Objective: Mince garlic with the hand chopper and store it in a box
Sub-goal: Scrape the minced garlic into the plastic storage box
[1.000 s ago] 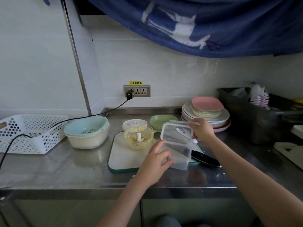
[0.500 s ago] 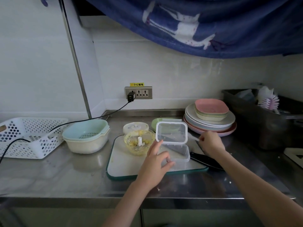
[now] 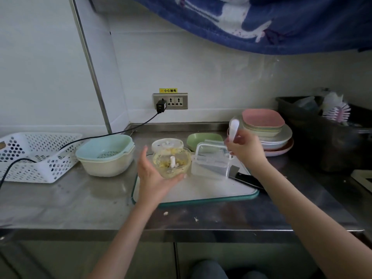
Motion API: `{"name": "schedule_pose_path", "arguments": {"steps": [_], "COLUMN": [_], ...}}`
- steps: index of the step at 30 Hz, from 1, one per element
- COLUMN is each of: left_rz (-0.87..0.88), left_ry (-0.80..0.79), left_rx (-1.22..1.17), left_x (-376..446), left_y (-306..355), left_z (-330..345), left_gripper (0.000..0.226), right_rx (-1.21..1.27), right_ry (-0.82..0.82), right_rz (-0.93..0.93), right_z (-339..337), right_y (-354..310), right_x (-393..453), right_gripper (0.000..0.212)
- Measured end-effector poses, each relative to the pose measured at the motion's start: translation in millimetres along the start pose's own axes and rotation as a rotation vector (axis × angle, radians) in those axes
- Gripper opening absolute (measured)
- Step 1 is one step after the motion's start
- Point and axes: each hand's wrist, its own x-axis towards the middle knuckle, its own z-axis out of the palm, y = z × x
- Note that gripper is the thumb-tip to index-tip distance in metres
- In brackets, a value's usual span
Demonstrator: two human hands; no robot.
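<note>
Knife (image 3: 244, 179) lies on cutting board (image 3: 201, 191) behind open box (image 3: 209, 165).

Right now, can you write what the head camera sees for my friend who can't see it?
A left hand cups a clear chopper bowl of minced garlic over a white cutting board, while the right hand holds a white spoon above an open clear box. Plates and a knife sit nearby.
</note>
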Motion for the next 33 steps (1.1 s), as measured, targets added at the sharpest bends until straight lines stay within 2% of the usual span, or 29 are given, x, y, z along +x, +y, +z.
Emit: {"name": "schedule_pose_path", "arguments": {"steps": [2,4,6,9,11,15,17,19,21,22,23,25,28,30,33], "left_rz": [-0.118,-0.138,-0.131,-0.101,-0.092,-0.069,-0.084,-0.072,0.0,0.071,0.154,0.251,0.218,0.202,0.175], "left_ry": [-0.083,-0.166,-0.208,-0.204,-0.176,-0.16,-0.204,-0.234,-0.157,-0.094,-0.064,-0.135,-0.303,-0.325,-0.357], "left_rx": [-0.037,-0.06,-0.068,-0.125,-0.191,-0.248,-0.259,-0.204,-0.067,0.037,0.169,0.416,0.631,0.679,0.632], "left_x": [16,32,43,47,47,42,40,40,45,52,59,76,95,101,102], "left_y": [-4,-10,-18,-29,-30,-29,-28,-27,-22,-20,-16,-7,3,5,2], "left_z": [-4,-2,2,9,12,12,8,1,-6,-9,-9,-3,11,14,8], "left_gripper": [0.134,0.135,0.137,0.138,0.136,0.128,0.123,0.099,0.048,0.028,0.018,0.016,0.016,0.007,0.012], "right_rx": [-0.028,0.014,-0.047,-0.248,-0.236,-0.25,-0.267,-0.254,-0.254,-0.25,-0.246,-0.246,-0.227,-0.217,-0.21], "right_ry": [-0.062,-0.161,-0.232,-0.288,-0.347,-0.519,-0.516,-0.496,-0.497,-0.5,-0.499,-0.493,-0.493,-0.495,-0.503], "right_rz": [-0.013,-0.013,-0.089,-0.277,-0.359,-0.383,-0.385,-0.373,-0.354,-0.338,-0.324,-0.31,-0.298,-0.292,-0.288], "right_z": [13,21,26,28,26,22,21,21,22,22,23,22,22,22,22], "right_y": [0,-1,0,9,18,28,27,27,28,28,29,30,30,30,29], "right_x": [3,1,-7,-28,-38,-45,-45,-44,-43,-43,-44,-45,-46,-46,-47], "right_gripper": [0.009,0.009,0.009,0.014,0.009,0.009,0.01,0.011,0.013,0.013,0.013,0.011,0.007,0.006,0.002]}}
